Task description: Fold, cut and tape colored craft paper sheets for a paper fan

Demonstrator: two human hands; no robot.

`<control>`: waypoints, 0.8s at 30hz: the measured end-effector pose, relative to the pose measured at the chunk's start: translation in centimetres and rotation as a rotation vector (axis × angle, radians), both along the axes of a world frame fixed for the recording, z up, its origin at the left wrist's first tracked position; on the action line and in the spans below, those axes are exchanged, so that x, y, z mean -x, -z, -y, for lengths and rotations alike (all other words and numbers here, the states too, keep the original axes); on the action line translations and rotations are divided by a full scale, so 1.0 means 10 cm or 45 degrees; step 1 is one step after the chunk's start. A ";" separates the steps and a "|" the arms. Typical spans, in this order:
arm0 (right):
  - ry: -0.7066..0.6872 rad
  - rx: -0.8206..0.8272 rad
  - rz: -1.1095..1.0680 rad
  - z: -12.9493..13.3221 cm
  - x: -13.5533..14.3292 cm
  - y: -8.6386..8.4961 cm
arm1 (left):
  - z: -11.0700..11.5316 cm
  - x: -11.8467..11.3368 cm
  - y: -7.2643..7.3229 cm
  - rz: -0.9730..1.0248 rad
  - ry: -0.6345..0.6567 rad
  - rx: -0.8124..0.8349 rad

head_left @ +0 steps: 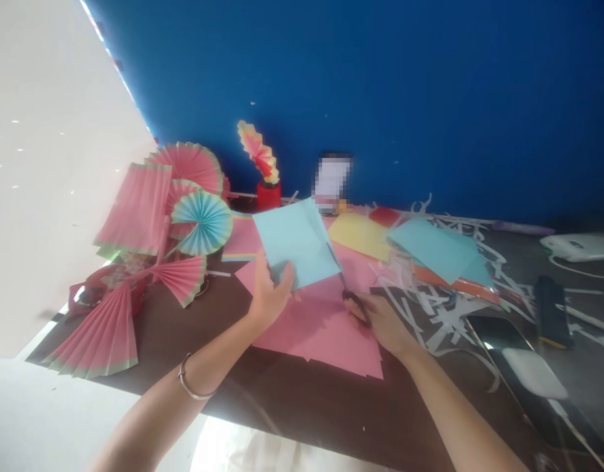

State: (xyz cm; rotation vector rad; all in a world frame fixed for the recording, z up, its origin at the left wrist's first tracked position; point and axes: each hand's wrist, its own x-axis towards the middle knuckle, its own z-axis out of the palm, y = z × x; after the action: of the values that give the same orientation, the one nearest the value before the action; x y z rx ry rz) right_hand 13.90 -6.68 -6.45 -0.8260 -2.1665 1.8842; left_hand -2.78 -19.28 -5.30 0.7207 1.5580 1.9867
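Note:
My left hand (273, 292) grips a light blue sheet of paper (295, 242) by its lower left edge, thumb in front, and holds it up above the table. In my right hand (375, 318) is a pair of scissors (358, 307), fingers through the dark handles. Its blades point up and to the left along the right edge of the blue sheet. Beneath both hands lie pink sheets of paper (321, 334), partly overlapping.
Folded pink paper fans (103, 321) and a blue one (202, 221) crowd the left. Behind stand a red holder (269, 195) and a propped phone (332, 180). Yellow paper (361, 235), blue sheets (434, 246), white paper strips (449, 328) and a dark tablet (508, 341) lie rightward.

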 end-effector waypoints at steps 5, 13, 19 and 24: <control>-0.013 -0.031 0.044 0.00 0.00 -0.03 | 0.00 0.00 0.00 -0.013 -0.007 -0.005; -0.014 -0.043 0.038 0.00 0.00 -0.03 | 0.00 0.00 -0.01 -0.028 -0.006 0.003; 0.015 -0.054 0.023 0.03 0.01 -0.07 | 0.00 0.00 -0.01 -0.035 -0.022 0.024; 0.011 -0.059 0.044 0.02 0.00 -0.08 | 0.00 0.00 -0.01 -0.023 -0.023 0.029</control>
State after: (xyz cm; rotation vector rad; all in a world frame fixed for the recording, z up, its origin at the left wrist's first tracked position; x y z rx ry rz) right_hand 13.85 -6.91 -5.68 -0.8642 -2.2140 1.8215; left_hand -2.80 -19.25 -5.24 0.7200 1.6008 1.9773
